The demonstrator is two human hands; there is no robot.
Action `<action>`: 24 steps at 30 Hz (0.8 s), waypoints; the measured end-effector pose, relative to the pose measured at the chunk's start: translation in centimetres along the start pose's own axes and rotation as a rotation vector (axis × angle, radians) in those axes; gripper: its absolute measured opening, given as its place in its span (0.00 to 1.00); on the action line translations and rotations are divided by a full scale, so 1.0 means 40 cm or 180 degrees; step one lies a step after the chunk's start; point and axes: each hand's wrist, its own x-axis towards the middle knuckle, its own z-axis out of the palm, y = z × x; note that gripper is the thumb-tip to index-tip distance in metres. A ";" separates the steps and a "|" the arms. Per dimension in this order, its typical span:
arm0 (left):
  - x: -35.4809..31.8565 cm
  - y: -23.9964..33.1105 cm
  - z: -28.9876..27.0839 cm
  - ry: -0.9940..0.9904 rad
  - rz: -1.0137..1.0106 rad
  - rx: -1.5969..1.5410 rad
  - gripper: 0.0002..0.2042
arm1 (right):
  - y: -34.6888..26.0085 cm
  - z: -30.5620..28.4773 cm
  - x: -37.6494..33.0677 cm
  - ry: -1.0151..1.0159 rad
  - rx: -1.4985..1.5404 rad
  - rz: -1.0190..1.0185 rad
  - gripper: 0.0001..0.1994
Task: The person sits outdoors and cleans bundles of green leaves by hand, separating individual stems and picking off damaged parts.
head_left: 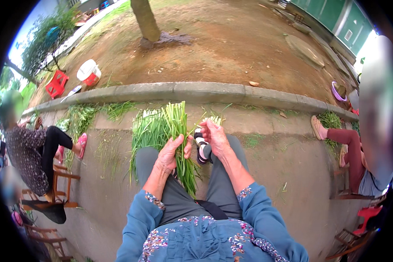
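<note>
Upright between my knees stands a bunch of long green chives [177, 126], pale ends up and leaves hanging down. Around its middle my left hand [170, 153] is closed, thumb across the stalks. Just right of the bunch, my right hand [215, 138] is in a pinch, with a thin pale-green strand at its fingertips. On the pavement by my left knee lies a larger pile of chives [149, 131], pale ends toward the kerb. More pale stalk ends [214, 119] show beyond my right hand; the rest of them is hidden.
A concrete kerb [209, 90] crosses ahead, with bare earth and a tree trunk [145, 19] beyond. Seated people are on the left [28, 148] and right [351, 144]. Green trimmings [81, 118] lie at left. A red stool [56, 84] and white-and-red bucket [89, 72] stand past the kerb.
</note>
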 end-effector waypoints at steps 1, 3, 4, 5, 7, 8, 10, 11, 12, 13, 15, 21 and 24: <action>-0.005 -0.001 -0.012 0.0082 0.0022 0.0081 0.16 | 0.010 -0.007 0.005 -0.0062 -0.0095 0.0065 0.16; -0.018 0.005 -0.005 0.0189 0.0072 0.0114 0.16 | 0.002 0.003 -0.002 -0.0230 -0.0176 0.0155 0.21; -0.023 0.013 -0.010 0.0148 0.0104 0.0210 0.16 | -0.003 0.014 -0.006 -0.0312 -0.0173 0.0195 0.21; -0.022 0.021 -0.010 0.0081 0.0133 0.0304 0.15 | -0.016 0.024 -0.013 -0.0379 -0.0178 0.0215 0.22; -0.018 0.032 -0.014 0.0035 0.0143 0.0682 0.15 | -0.015 0.025 -0.012 -0.0508 -0.0125 0.0318 0.22; -0.016 0.035 -0.013 0.0022 0.0105 0.0832 0.15 | -0.014 0.022 -0.011 -0.0606 -0.0203 0.0227 0.21; -0.014 0.037 -0.008 -0.0004 0.0026 0.1128 0.16 | -0.013 0.017 -0.010 -0.0802 -0.0358 0.0049 0.19; -0.015 0.037 -0.006 0.0005 -0.0015 0.1099 0.16 | -0.010 0.016 -0.009 -0.0803 -0.0407 -0.0003 0.18; -0.013 0.037 -0.005 0.0076 -0.0029 0.1097 0.16 | -0.008 0.014 -0.009 -0.0804 -0.0457 -0.0056 0.17; -0.010 0.037 -0.004 0.0148 -0.0043 0.1095 0.16 | -0.005 0.012 -0.010 -0.0807 -0.0507 -0.0107 0.16; -0.003 0.034 -0.012 0.0313 -0.0080 0.1008 0.15 | -0.007 0.017 -0.015 -0.0714 -0.0593 -0.0178 0.16; 0.002 0.034 -0.024 0.0667 -0.0161 0.1036 0.13 | -0.007 0.011 -0.018 -0.0577 -0.0338 -0.0285 0.19; 0.008 0.032 -0.035 0.0710 -0.0052 0.1174 0.13 | -0.007 0.013 -0.014 -0.0461 -0.0098 -0.0404 0.20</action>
